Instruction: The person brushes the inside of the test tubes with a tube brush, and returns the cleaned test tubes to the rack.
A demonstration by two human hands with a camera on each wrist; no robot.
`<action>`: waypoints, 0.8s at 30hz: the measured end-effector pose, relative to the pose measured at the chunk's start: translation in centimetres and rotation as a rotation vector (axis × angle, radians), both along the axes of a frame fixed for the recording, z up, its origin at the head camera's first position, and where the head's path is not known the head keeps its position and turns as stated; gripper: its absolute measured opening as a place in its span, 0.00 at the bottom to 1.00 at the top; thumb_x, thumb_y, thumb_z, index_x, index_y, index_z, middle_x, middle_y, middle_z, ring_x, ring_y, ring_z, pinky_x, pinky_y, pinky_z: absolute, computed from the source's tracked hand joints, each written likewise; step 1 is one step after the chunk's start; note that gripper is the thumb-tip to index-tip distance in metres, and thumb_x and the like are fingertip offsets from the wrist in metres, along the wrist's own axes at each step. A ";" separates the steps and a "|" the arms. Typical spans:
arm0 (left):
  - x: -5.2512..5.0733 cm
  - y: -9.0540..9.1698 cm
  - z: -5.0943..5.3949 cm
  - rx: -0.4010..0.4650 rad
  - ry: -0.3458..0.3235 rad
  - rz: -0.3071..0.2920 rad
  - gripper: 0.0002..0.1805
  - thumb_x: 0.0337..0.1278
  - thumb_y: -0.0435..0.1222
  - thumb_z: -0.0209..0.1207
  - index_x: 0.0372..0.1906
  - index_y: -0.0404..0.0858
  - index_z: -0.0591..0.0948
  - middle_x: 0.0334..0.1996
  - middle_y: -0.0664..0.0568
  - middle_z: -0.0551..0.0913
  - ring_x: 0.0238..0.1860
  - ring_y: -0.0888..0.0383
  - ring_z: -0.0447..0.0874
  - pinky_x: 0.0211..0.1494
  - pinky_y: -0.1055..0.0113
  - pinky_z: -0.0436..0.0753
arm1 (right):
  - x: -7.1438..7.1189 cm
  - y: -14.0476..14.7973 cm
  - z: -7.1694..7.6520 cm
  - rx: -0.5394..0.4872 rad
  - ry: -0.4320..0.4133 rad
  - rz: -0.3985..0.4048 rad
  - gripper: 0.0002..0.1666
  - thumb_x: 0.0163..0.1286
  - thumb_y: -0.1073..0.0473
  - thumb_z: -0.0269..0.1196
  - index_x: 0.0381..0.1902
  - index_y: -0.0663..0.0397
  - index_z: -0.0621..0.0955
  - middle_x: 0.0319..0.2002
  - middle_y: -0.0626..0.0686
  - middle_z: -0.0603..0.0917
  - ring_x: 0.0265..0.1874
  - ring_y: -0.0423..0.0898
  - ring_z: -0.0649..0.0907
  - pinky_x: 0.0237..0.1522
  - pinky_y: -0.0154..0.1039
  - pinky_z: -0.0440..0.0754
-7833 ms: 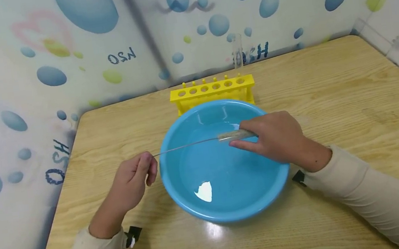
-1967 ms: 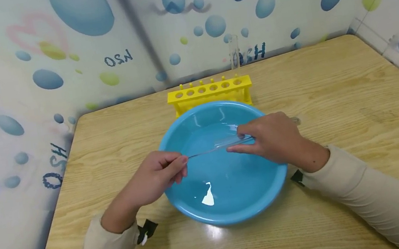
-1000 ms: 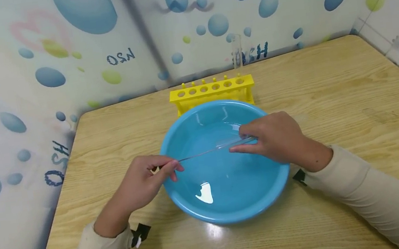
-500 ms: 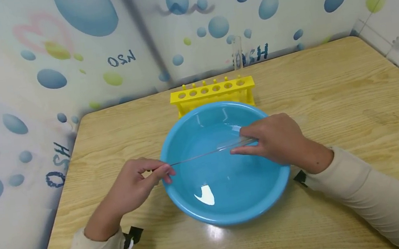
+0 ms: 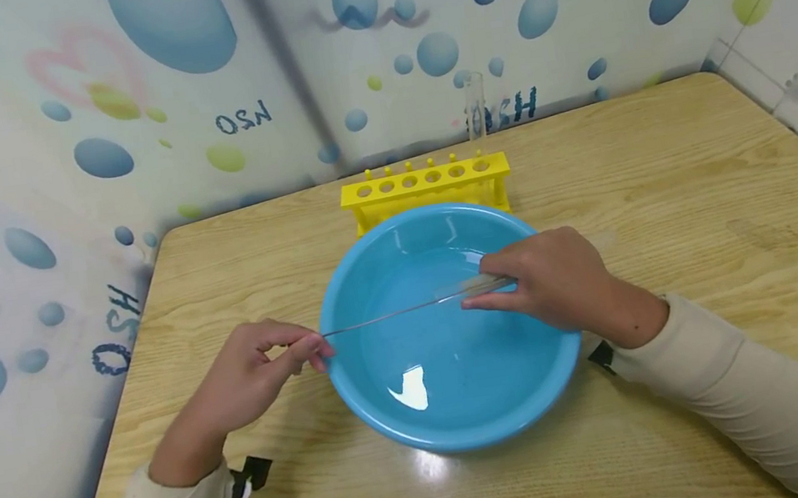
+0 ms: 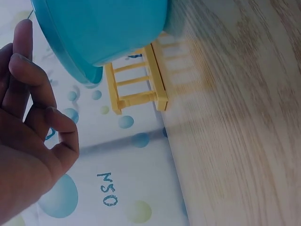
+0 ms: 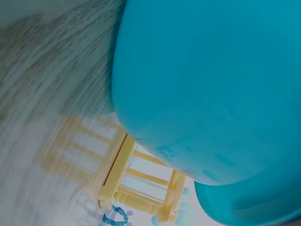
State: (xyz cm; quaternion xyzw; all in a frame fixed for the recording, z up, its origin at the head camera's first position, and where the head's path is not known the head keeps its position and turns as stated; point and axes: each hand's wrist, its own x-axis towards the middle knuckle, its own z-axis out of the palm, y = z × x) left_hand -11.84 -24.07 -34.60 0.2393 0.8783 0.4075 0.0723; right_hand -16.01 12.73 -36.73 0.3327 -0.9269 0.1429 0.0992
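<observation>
A clear test tube [image 5: 446, 293] lies nearly level over the blue basin [image 5: 461, 436], gripped by my right hand [image 5: 558, 283]. Inside the tube are the pale bristles of a test tube brush [image 5: 487, 282]. Its thin wire handle [image 5: 385, 316] runs out of the tube's mouth to the left. My left hand [image 5: 253, 377] pinches the wire's end between thumb and forefinger, beside the basin's left rim. In the left wrist view that hand [image 6: 33, 136] shows its other fingers loosely bent. My right hand covers the tube's far end and is out of the right wrist view.
Behind the basin stands a yellow test tube rack [image 5: 424, 182], with an upright clear tube [image 5: 476, 108] at its right end. Bright reflections show inside the basin. The wooden table [image 5: 708, 242] meets a patterned wall [image 5: 198, 99] at the back.
Over the last two seconds my left hand has moved left, drawing the brush's wire out of the tube. The bristles now show near the tube's mouth. My right hand has stayed in place.
</observation>
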 end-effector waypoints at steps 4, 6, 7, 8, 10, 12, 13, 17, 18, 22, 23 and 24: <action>0.0 -0.3 0.1 -0.008 -0.002 0.006 0.11 0.71 0.31 0.56 0.36 0.41 0.89 0.27 0.59 0.88 0.32 0.63 0.85 0.35 0.67 0.82 | 0.0 0.0 0.1 0.003 -0.007 0.000 0.24 0.60 0.32 0.68 0.21 0.40 0.76 0.12 0.40 0.68 0.14 0.37 0.66 0.18 0.33 0.55; 0.1 -0.5 0.1 -0.008 0.000 0.005 0.11 0.71 0.31 0.56 0.36 0.42 0.89 0.27 0.59 0.88 0.32 0.63 0.85 0.35 0.67 0.82 | 0.0 -0.1 0.1 0.003 -0.006 0.000 0.24 0.60 0.32 0.68 0.21 0.40 0.76 0.12 0.40 0.68 0.14 0.37 0.66 0.18 0.32 0.55; 0.1 -0.6 0.1 -0.008 0.003 0.004 0.11 0.71 0.31 0.56 0.36 0.41 0.89 0.27 0.59 0.88 0.32 0.63 0.85 0.35 0.67 0.82 | 0.0 -0.1 0.1 0.002 -0.005 0.000 0.24 0.60 0.32 0.68 0.21 0.40 0.76 0.12 0.40 0.68 0.14 0.37 0.66 0.18 0.32 0.55; 0.1 -0.7 0.1 -0.009 0.005 0.003 0.12 0.71 0.31 0.56 0.36 0.41 0.89 0.27 0.59 0.88 0.32 0.63 0.85 0.35 0.68 0.82 | 0.0 -0.1 0.1 0.000 -0.006 0.000 0.24 0.60 0.32 0.68 0.21 0.40 0.76 0.12 0.40 0.68 0.14 0.37 0.66 0.18 0.32 0.56; 0.1 -1.0 0.0 -0.011 0.013 -0.003 0.12 0.71 0.30 0.56 0.35 0.41 0.88 0.27 0.60 0.87 0.31 0.63 0.84 0.35 0.68 0.82 | 0.0 -0.1 0.1 0.000 -0.006 -0.001 0.24 0.60 0.32 0.68 0.21 0.40 0.76 0.12 0.40 0.68 0.14 0.37 0.66 0.18 0.32 0.56; 0.1 -1.2 0.0 -0.009 0.018 -0.012 0.12 0.71 0.30 0.55 0.34 0.40 0.88 0.26 0.60 0.87 0.31 0.61 0.84 0.35 0.68 0.81 | 0.0 -0.1 0.1 -0.004 -0.010 -0.001 0.23 0.60 0.33 0.69 0.21 0.40 0.76 0.12 0.40 0.68 0.14 0.37 0.66 0.17 0.32 0.56; 0.1 -1.4 -0.1 -0.006 0.018 -0.017 0.12 0.71 0.29 0.55 0.34 0.39 0.88 0.26 0.60 0.87 0.31 0.60 0.84 0.35 0.68 0.81 | 0.0 -0.1 0.1 -0.005 -0.014 -0.001 0.23 0.60 0.33 0.69 0.21 0.40 0.77 0.12 0.40 0.69 0.14 0.37 0.66 0.17 0.32 0.56; 0.1 -1.8 -0.2 0.001 0.020 -0.026 0.12 0.70 0.28 0.55 0.34 0.38 0.88 0.26 0.59 0.87 0.30 0.60 0.84 0.34 0.68 0.81 | -0.1 -0.1 0.2 -0.009 -0.020 0.003 0.23 0.60 0.32 0.68 0.22 0.41 0.78 0.12 0.39 0.70 0.13 0.37 0.67 0.17 0.33 0.57; 0.0 -1.9 -0.2 0.003 0.020 -0.027 0.12 0.70 0.28 0.55 0.34 0.37 0.87 0.26 0.59 0.88 0.30 0.60 0.84 0.34 0.68 0.81 | -0.1 -0.1 0.2 -0.009 -0.021 0.005 0.23 0.61 0.32 0.67 0.22 0.41 0.78 0.12 0.39 0.70 0.13 0.37 0.67 0.17 0.33 0.57; 0.1 -2.2 -0.2 -0.007 0.015 -0.015 0.12 0.71 0.28 0.55 0.34 0.37 0.87 0.27 0.59 0.88 0.31 0.64 0.85 0.35 0.68 0.82 | -0.1 -0.2 0.2 -0.004 -0.016 0.011 0.24 0.61 0.31 0.66 0.22 0.42 0.79 0.12 0.40 0.69 0.13 0.37 0.66 0.17 0.33 0.56; 0.1 -2.3 -0.2 -0.010 0.010 -0.011 0.12 0.71 0.29 0.55 0.34 0.38 0.87 0.27 0.59 0.88 0.31 0.64 0.85 0.35 0.68 0.82 | -0.1 -0.2 0.2 -0.004 -0.016 0.012 0.24 0.61 0.31 0.66 0.23 0.42 0.79 0.12 0.40 0.69 0.13 0.37 0.66 0.17 0.33 0.56; 0.1 -2.4 -0.2 -0.014 0.007 -0.008 0.12 0.71 0.29 0.55 0.34 0.38 0.88 0.27 0.59 0.88 0.32 0.64 0.85 0.35 0.68 0.82 | -0.1 -0.2 0.2 -0.005 -0.016 0.014 0.24 0.61 0.31 0.66 0.22 0.42 0.79 0.12 0.40 0.68 0.13 0.37 0.66 0.17 0.33 0.56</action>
